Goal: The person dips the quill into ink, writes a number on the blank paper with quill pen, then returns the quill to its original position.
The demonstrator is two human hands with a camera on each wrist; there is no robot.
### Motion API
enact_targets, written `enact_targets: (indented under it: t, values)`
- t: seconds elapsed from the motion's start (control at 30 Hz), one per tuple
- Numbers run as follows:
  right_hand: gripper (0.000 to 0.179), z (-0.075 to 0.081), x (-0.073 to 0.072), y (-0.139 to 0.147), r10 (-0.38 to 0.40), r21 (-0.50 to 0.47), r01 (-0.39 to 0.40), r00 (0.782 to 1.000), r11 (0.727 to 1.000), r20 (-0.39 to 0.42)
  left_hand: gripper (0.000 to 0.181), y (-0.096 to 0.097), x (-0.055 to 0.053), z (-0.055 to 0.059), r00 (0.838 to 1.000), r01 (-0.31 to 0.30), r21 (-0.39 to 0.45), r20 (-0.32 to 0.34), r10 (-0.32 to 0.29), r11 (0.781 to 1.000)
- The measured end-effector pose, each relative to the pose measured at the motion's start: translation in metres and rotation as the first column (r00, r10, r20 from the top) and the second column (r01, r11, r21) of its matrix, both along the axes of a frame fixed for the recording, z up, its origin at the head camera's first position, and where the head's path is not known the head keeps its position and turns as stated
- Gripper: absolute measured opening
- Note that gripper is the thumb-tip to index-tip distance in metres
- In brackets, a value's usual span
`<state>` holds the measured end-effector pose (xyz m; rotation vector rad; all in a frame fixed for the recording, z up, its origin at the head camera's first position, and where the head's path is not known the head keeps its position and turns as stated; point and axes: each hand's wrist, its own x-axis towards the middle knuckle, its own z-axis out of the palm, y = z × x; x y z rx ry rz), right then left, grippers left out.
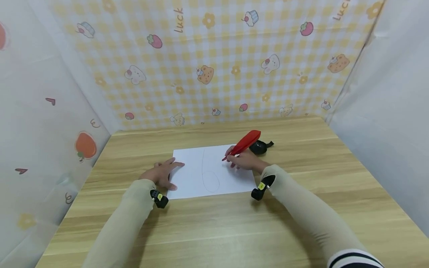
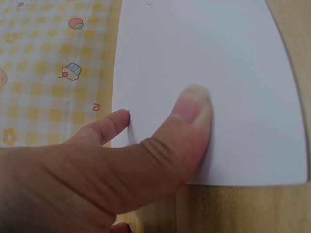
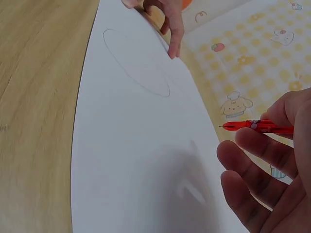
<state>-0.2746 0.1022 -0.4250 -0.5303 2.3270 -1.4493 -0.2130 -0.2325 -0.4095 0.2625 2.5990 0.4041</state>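
Observation:
A white sheet of paper [image 1: 191,186] lies on the wooden table, bearing a thin pencil-like line that runs down into a loop, much like a "b" or "6". At its left edge my left hand [image 1: 161,174] rests with thumb and fingers spread; in the left wrist view the thumb [image 2: 189,116] lies over the paper. Above the sheet's right part, my right hand [image 1: 246,160] pinches a red feather pen [image 1: 247,142] between thumb and index finger. The right wrist view shows the pen's tip [image 3: 227,125] apart from the paper, with the other fingers loosely bent.
Just behind the right hand sits a black rounded object [image 1: 258,147] with a short tab; its kind is unclear. The wooden table [image 1: 214,230] meets a yellow checked cloth backdrop [image 1: 221,89] at the back, with white cloth walls on both sides.

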Motion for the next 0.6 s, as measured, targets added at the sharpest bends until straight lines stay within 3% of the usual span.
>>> enact_targets:
  t: [0.6]
  values:
    - [0.016,0.003,-0.008,0.042,-0.045,0.093,0.062,0.983,0.994,-0.177,0.088,-0.002,-0.002,0.0,1.0,0.023,0.004,0.009,-0.023,1.0]
